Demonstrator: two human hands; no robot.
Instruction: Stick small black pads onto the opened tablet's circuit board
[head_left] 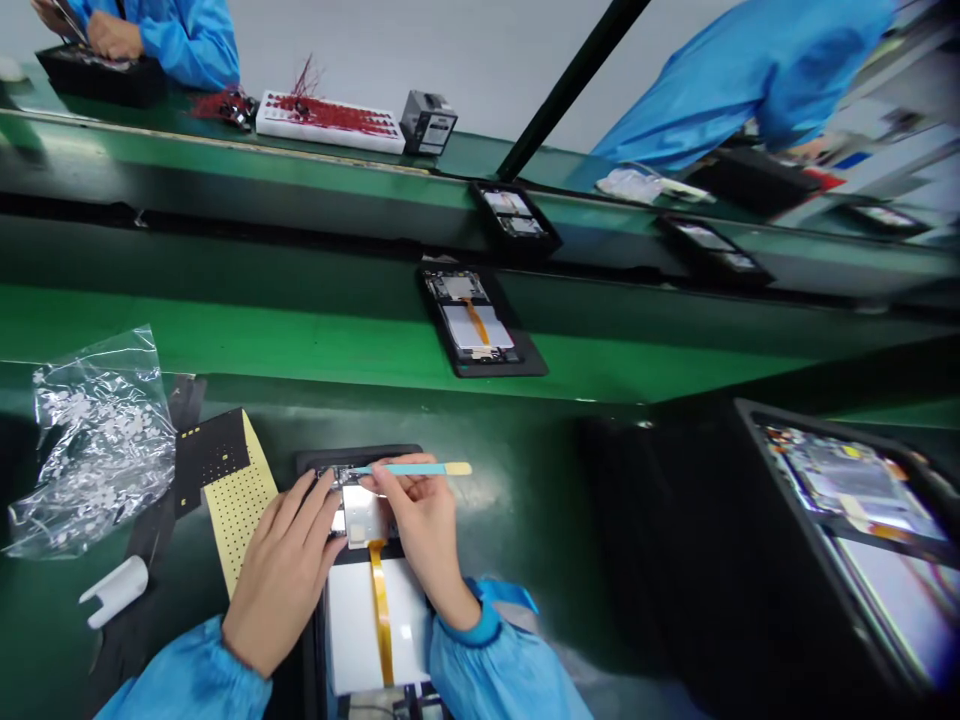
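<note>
My right hand (424,530) pinches a thin teal stick (409,469) between thumb and fingertips, so those fingers are closed narrow on it. The stick lies nearly level above my knuckles, its pale end pointing away to the right of the fingers and its tip reaching left onto the top edge of the opened device (367,560). That device lies in a black tray (311,462) directly under both hands, its metal shield just below my right fingertips and its orange flex cable (380,610) running down from there toward my wrists, between the two blue sleeves.

My left hand (281,570) rests flat on the device's left edge, fingers loosely spread and extended, the fingertips touching the tray just beside the stick's tip; it grips nothing.

Left of the left fingers lies a yellow perforated sheet (238,500), farther out a crinkled clear bag (94,440). Beyond the fingertips, up on the green belt, sits another opened device (476,325).
</note>
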